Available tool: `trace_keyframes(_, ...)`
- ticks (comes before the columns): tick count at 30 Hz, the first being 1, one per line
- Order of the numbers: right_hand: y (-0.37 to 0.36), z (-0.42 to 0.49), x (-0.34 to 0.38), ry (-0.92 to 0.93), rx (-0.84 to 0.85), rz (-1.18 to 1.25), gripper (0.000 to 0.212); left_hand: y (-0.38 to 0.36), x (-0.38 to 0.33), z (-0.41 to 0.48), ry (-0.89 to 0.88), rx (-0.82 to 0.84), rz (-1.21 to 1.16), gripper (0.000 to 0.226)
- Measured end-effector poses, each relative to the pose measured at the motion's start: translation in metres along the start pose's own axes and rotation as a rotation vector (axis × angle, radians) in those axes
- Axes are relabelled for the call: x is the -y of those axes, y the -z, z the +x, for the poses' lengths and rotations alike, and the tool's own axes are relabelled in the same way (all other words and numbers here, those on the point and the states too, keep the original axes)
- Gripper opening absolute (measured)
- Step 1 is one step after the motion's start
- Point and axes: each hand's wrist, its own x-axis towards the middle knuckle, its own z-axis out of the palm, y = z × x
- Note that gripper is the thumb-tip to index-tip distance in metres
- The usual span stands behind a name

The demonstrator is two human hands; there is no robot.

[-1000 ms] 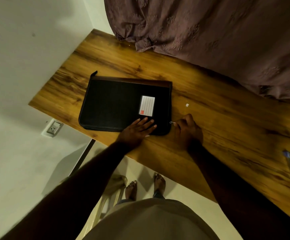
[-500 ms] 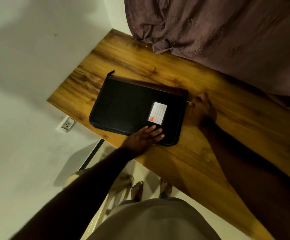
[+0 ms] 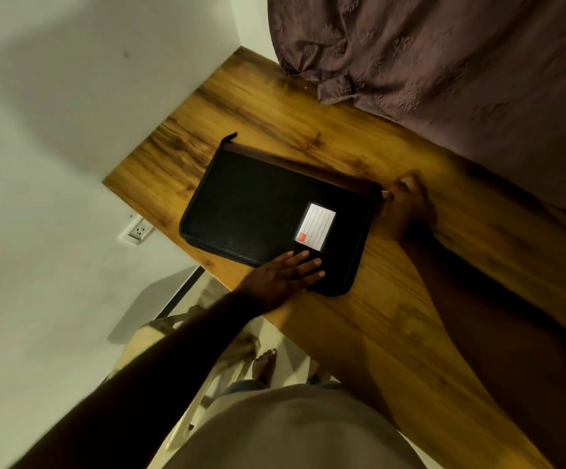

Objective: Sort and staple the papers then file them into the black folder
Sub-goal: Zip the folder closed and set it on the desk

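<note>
- Black folder (image 3: 274, 211) lies flat and closed on the wooden desk (image 3: 393, 316), near the desk's left end, white label (image 3: 316, 222) facing up.
- Left hand (image 3: 281, 277) palm-down on the folder's near corner, fingers (image 3: 303, 265) extended and slightly spread, flat against the cover. Not gripping anything.
- Left forearm runs in from the lower left, crossing the desk's near edge.
- Right hand (image 3: 406, 206) at the folder's far right corner, fingertips pressed together in a pinch on a small metallic zipper pull (image 3: 384, 191) sticking out at that corner.
- Right forearm lies along the desk from the lower right; it's in deep shadow, outline hard to separate from the wood.
- Zipper track itself is not readable, so can't tell how much of it is done up. A short tab (image 3: 231, 135) sticks out at the folder's far left corner.
- Purple cloth (image 3: 443, 62) covers the far side of the desk and is cut off by the frame top and right.
- Frame has motion blur; label print not legible.
- Below the desk edge: wall socket (image 3: 138, 230), a bare foot (image 3: 264, 365), and part of a light chair frame (image 3: 186, 336), mostly hidden by the left arm and the person's torso.
</note>
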Motion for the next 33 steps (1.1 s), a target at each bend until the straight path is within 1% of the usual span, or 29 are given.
trace_keyframes(4, 0.002, -0.006, 0.005, -0.053, -0.010, 0.055, 0.036, 0.006, -0.010, 0.008, 0.029, -0.018, -0.015, 0.077)
trace_keyframes(6, 0.000, -0.017, 0.011, -0.114, 0.018, 0.134, 0.042, 0.007, -0.024, 0.018, 0.056, -0.079, -0.029, 0.070)
trace_keyframes(8, -0.001, -0.030, 0.012, -0.211, 0.056, 0.275, 0.046, 0.002, -0.040, 0.035, 0.101, -0.113, -0.030, 0.057)
trace_keyframes(9, 0.001, -0.037, 0.011, -0.265, 0.077, 0.342, 0.046, -0.001, -0.047, 0.046, 0.133, -0.097, -0.027, 0.053)
trace_keyframes(11, 0.010, -0.056, 0.012, -0.373, 0.081, 0.457, 0.044, -0.001, -0.060, 0.068, 0.206, -0.001, -0.029, 0.054)
trace_keyframes(12, 0.014, -0.069, 0.017, -0.413, 0.062, 0.494, 0.043, -0.002, -0.063, 0.080, 0.237, 0.045, -0.038, 0.056)
trace_keyframes(13, 0.013, -0.084, 0.021, -0.460, 0.029, 0.535, 0.044, 0.001, -0.066, 0.094, 0.265, 0.057, -0.062, 0.056)
trace_keyframes(16, 0.007, -0.129, 0.044, -0.594, -0.142, 0.616, 0.052, 0.028, -0.062, 0.142, 0.359, 0.018, -0.245, 0.054)
trace_keyframes(18, -0.004, -0.150, 0.058, -0.583, -0.226, 0.619, 0.054, 0.051, -0.045, 0.172, 0.373, 0.127, -0.426, 0.056)
trace_keyframes(19, -0.007, -0.154, 0.064, -0.608, -0.221, 0.637, 0.054, 0.063, -0.032, 0.182, 0.371, 0.127, -0.518, 0.054)
trace_keyframes(20, -0.005, -0.153, 0.074, -0.686, -0.195, 0.706, 0.056, 0.075, -0.016, 0.188, 0.389, 0.067, -0.562, 0.050)
trace_keyframes(21, -0.004, -0.150, 0.082, -0.774, -0.155, 0.775, 0.060, 0.084, 0.006, 0.189, 0.429, -0.003, -0.545, 0.046)
trace_keyframes(22, -0.002, -0.146, 0.091, -0.851, -0.122, 0.812, 0.063, 0.090, 0.030, 0.187, 0.492, -0.049, -0.474, 0.046)
trace_keyframes(24, -0.002, -0.140, 0.102, -0.938, -0.097, 0.843, 0.062, 0.095, 0.080, 0.173, 0.673, -0.087, -0.291, 0.055)
trace_keyframes(25, -0.003, -0.135, 0.106, -0.964, -0.095, 0.863, 0.059, 0.094, 0.102, 0.162, 0.770, -0.058, -0.245, 0.062)
trace_keyframes(27, -0.001, -0.123, 0.114, -0.998, -0.056, 0.850, 0.053, 0.088, 0.129, 0.142, 0.922, 0.066, -0.212, 0.070)
trace_keyframes(28, -0.003, -0.116, 0.119, -1.010, -0.044, 0.816, 0.054, 0.084, 0.137, 0.134, 0.947, 0.115, -0.197, 0.071)
trace_keyframes(30, -0.006, -0.101, 0.125, -1.050, -0.031, 0.769, 0.060, 0.074, 0.145, 0.126, 0.928, 0.158, -0.206, 0.069)
trace_keyframes(32, -0.009, -0.088, 0.129, -1.124, -0.046, 0.778, 0.067, 0.067, 0.147, 0.125, 0.920, 0.135, -0.231, 0.066)
trace_keyframes(33, -0.010, -0.082, 0.130, -1.164, -0.052, 0.794, 0.070, 0.066, 0.147, 0.125, 0.945, 0.109, -0.233, 0.065)
